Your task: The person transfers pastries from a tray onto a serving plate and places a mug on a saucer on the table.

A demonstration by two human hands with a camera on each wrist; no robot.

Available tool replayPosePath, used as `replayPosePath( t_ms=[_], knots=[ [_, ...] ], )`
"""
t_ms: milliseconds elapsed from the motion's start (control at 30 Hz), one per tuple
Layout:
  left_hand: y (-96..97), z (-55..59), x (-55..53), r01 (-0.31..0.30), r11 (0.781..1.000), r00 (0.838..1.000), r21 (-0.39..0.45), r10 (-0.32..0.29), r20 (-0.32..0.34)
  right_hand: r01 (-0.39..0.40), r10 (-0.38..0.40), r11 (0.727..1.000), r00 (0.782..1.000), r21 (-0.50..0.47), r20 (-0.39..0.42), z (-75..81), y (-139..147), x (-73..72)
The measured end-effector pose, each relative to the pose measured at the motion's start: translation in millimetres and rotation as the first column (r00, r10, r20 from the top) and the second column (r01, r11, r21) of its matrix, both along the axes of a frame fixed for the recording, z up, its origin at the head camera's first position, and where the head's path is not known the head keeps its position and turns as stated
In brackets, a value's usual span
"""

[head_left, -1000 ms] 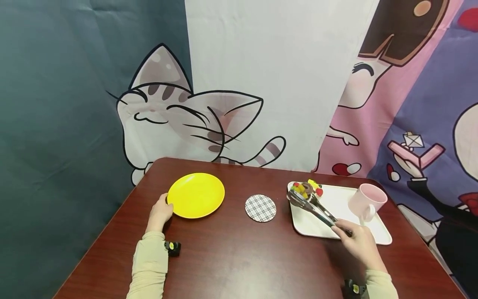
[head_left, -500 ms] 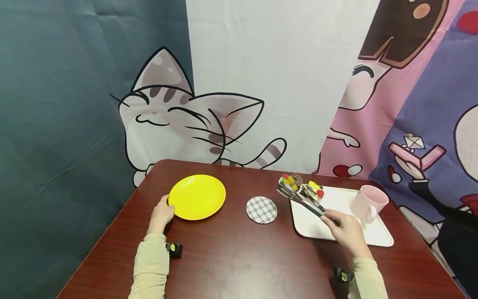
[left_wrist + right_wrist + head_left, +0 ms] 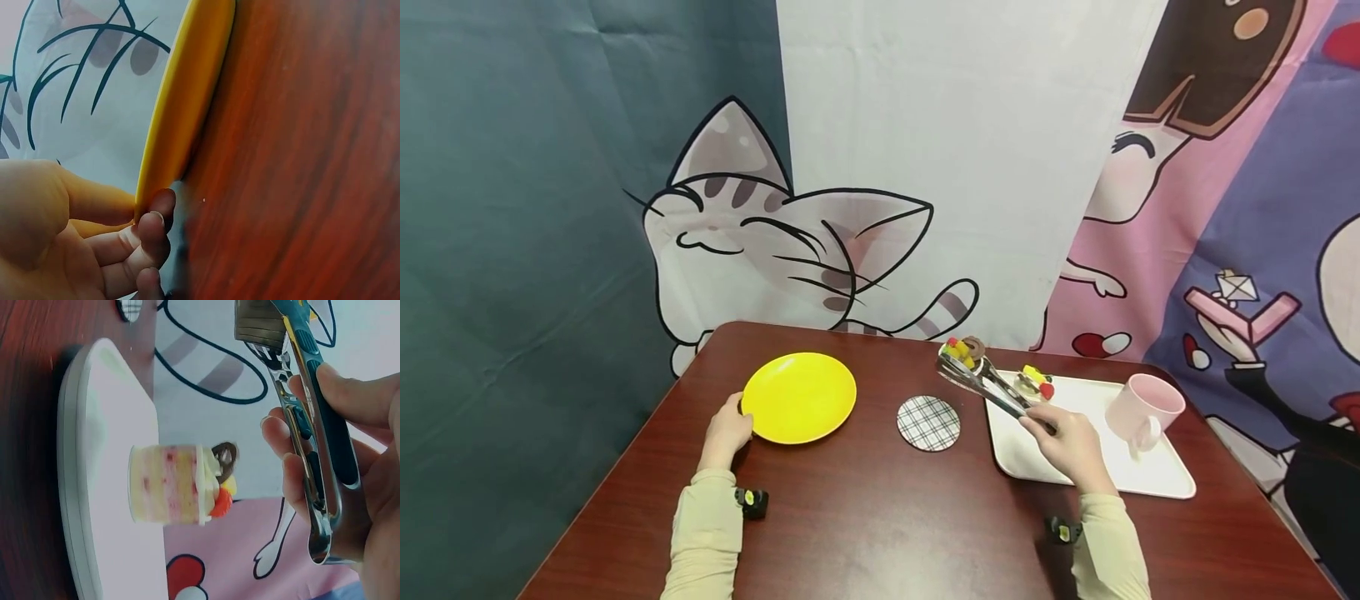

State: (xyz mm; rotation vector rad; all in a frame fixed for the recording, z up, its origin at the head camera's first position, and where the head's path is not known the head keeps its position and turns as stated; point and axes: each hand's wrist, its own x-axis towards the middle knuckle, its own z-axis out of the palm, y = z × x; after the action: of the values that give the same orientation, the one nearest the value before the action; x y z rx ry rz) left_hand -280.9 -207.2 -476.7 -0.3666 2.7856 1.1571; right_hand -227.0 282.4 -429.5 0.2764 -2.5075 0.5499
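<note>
While left hand [image 3: 727, 432] pinches round yellow plate [image 3: 800, 397] | right hand [image 3: 1067, 443] grips silver metal tongs [image 3: 331, 434] clasping brown fruit-topped cake [image 3: 258, 324] | pink-and-cream layered cake [image 3: 167, 484] on white rectangular tray [image 3: 122, 556]

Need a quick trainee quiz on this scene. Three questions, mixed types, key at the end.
1. Multiple choice: what does the left grip pinch?
A) a pink cylindrical mug
B) the rim of the glossy round yellow plate
C) nothing

2. True or false: the flat round black-and-white checked coaster lies between the plate and the white rectangular tray.

3. Count: how many small fruit-topped cakes sit on the tray?

Key:
1. B.
2. True.
3. One, the pale layered cake; a second, brown cake is held in the silver metal tongs with dark handles, in the right grip.
</note>
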Motion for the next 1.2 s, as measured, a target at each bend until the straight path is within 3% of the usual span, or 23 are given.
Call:
replayPosePath(
  t_ms=[433,867,1200],
  knots=[
    [1.8,1.9,2.2,0.003,0.999,1.0,-0.032,-0.003,0.011,0.009,-0.009,1.0,0.998,-0.007,0.068,-4.3,-24,-7.8],
    [1.6,1.1,1.9,-0.01,1.0,1.0,-0.02,0.01,0.023,-0.038,0.039,0.999,0.996,-0.022,0.075,-5.3,-54,-15.8],
    [0.3,-1.9,-1.5,-0.016,1.0,1.0,-0.007,0.016,0.026,-0.126,0.129,0.991,0.99,-0.049,0.056,-10.2,-78,-24.9]
  ],
)
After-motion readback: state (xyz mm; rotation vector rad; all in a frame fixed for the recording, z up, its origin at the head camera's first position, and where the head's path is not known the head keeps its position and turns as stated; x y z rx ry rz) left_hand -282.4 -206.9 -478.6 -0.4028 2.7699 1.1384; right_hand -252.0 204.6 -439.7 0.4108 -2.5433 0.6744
